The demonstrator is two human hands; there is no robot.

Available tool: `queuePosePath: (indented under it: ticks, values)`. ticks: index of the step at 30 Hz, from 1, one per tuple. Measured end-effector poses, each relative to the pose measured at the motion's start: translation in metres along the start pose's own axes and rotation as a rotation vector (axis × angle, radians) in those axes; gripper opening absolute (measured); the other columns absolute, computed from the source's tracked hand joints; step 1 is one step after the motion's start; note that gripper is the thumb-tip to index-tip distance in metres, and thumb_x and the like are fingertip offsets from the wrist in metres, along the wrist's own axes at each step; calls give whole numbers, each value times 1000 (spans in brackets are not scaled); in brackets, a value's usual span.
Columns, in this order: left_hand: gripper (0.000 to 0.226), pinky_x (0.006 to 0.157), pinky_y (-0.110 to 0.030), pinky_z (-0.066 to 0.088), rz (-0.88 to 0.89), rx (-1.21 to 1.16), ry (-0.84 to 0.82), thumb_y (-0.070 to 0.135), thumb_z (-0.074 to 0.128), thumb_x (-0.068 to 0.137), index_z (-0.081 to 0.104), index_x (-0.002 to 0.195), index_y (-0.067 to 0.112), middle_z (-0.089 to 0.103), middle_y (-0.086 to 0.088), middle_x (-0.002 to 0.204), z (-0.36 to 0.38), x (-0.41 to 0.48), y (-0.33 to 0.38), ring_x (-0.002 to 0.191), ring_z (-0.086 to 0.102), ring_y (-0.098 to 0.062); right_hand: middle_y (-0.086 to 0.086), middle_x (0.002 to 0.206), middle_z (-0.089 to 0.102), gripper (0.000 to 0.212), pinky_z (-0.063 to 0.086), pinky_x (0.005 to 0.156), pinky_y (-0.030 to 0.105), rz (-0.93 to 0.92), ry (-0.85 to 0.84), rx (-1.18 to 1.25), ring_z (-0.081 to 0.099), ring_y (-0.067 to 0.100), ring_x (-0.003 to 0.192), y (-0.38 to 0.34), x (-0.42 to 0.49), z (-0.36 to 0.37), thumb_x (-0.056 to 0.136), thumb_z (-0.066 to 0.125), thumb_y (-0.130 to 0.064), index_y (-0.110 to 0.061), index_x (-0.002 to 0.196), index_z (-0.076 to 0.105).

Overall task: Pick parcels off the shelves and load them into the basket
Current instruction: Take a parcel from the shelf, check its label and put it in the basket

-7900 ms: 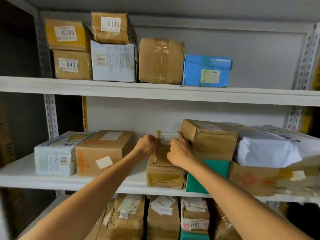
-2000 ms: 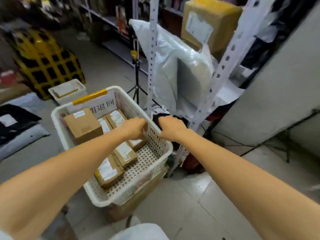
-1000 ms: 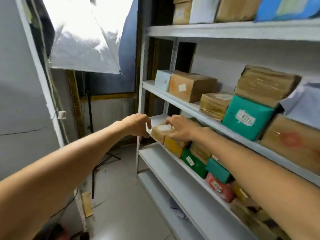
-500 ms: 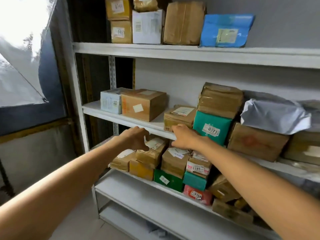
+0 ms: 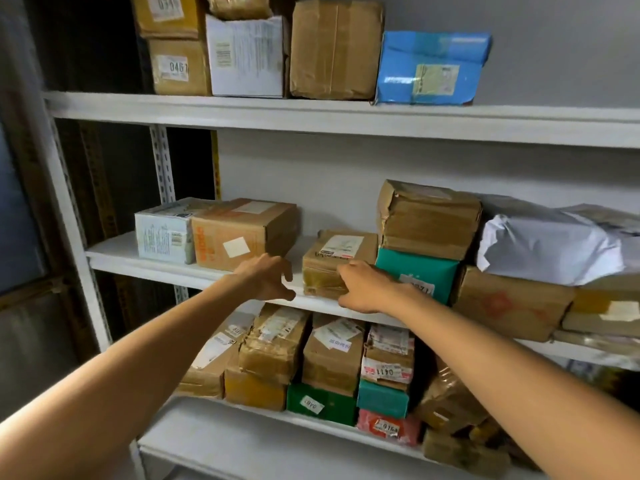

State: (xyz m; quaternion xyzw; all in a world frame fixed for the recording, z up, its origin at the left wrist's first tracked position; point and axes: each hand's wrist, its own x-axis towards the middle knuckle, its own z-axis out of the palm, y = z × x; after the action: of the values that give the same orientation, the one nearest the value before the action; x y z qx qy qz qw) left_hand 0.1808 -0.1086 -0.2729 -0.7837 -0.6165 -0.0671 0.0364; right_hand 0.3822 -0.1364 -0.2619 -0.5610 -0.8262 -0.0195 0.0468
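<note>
I see both arms stretched to the middle shelf, left hand loose and empty beside the small taped cardboard parcel, right hand touching its front face, not gripping.

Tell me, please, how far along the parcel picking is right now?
Done: cannot tell, since the basket is out of view. In hand: the right hand touches the small taped parcel on the middle shelf; the left hand hovers beside it, empty. Left: lifting it, plus many others, like the blue parcel on top.
</note>
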Motion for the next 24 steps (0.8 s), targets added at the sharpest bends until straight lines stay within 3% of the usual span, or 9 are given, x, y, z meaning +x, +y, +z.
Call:
queuePosePath:
  ticks: [4, 8, 13, 19, 22, 24]
  values:
    - [45, 70, -23, 40, 3, 20, -36, 52, 65, 82, 60, 121, 30, 62, 4, 115, 12, 16, -25, 91, 51, -13, 10, 130, 48, 44, 48, 88, 36, 48, 25, 14, 52, 26, 112, -5, 9, -4, 89, 61, -19, -9, 129, 47]
    - [44, 71, -25, 47, 73, 11, -38, 49, 66, 83, 61, 120, 25, 65, 3, 111, 9, 33, -32, 94, 60, -17, 10, 128, 48, 41, 47, 79, 31, 125, 62, 45, 53, 24, 107, -7, 15, -6, 90, 60, -14, -8, 128, 47]
    - [40, 77, -30, 55, 175, -60, 96, 39, 65, 85, 60, 122, 24, 68, 0, 113, -6, 54, -32, 96, 65, -21, 11, 137, 44, 47, 47, 97, 38, 263, 116, 44, 49, 27, 120, -18, 23, -5, 89, 59, -14, -9, 134, 46]
    - [30, 76, -40, 58, 205, -232, 149, 36, 52, 92, 65, 114, 21, 70, -6, 106, -4, 71, -18, 87, 67, -26, 14, 125, 50, 29, 49, 89, 37, 360, 92, -25, 47, 28, 115, -23, 21, -3, 91, 55, -13, -6, 120, 52]
    - [47, 71, -38, 56, 153, -534, 27, 54, 49, 91, 62, 112, 14, 68, -5, 104, 4, 81, -8, 85, 66, -25, 16, 125, 51, 29, 49, 93, 39, 380, 89, -14, 48, 30, 115, -24, 22, -2, 91, 54, -12, -4, 119, 54]
    - [73, 83, -46, 55, 76, -721, -77, 70, 57, 77, 54, 123, 14, 64, -10, 116, 7, 85, -1, 100, 64, -31, 19, 128, 48, 31, 46, 96, 39, 392, 70, 9, 46, 32, 118, -25, 25, 2, 91, 53, -12, -1, 121, 53]
